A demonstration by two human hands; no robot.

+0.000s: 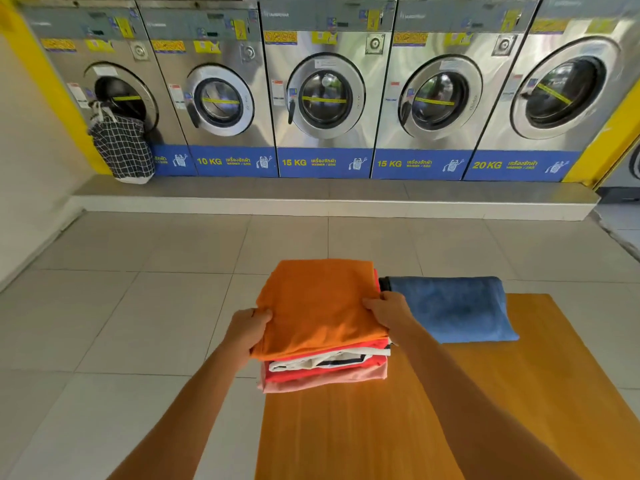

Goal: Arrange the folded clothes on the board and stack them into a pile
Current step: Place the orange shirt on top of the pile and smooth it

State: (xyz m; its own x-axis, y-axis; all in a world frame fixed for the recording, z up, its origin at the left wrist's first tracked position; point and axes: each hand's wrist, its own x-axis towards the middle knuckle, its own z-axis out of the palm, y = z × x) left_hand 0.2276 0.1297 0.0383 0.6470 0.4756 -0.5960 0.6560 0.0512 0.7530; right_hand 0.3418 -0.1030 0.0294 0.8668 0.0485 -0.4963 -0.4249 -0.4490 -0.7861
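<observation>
Two hands are gripping a folded orange garment (318, 306) on top of a pile of folded clothes (325, 370) at the far left corner of the wooden board (450, 410). The left hand (249, 329) is pinching its left edge and the right hand (384, 311) its right edge. A folded blue towel (450, 308) is lying just beside the pile, at the far edge. The stacking step seems to be in hand; next, the towel probably needs lifting onto the pile, squared to its edges.

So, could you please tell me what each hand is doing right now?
Left hand: closed on the left edge of the orange garment.
Right hand: closed on its right edge.
</observation>
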